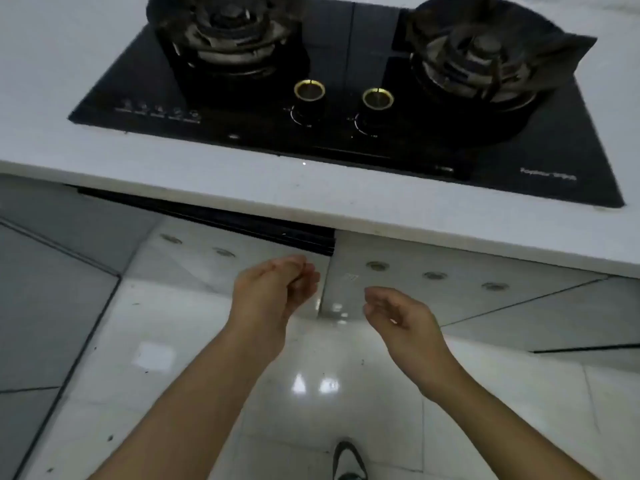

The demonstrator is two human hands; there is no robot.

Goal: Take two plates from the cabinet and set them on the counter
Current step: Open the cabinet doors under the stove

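Observation:
My left hand (273, 292) and my right hand (398, 315) hang side by side below the white counter (173, 154), in front of the glossy grey cabinet doors (450, 292). Both hands hold nothing, with fingers loosely curled and apart. The left hand's fingertips are close to the seam between two doors, just under a dark gap below the counter edge. The doors look shut. No plates are in view.
A black glass gas hob (346, 109) with two burners and two gold-ringed knobs is set into the counter. Shiny white floor tiles (311, 382) lie below. A shoe tip (348, 459) shows at the bottom edge.

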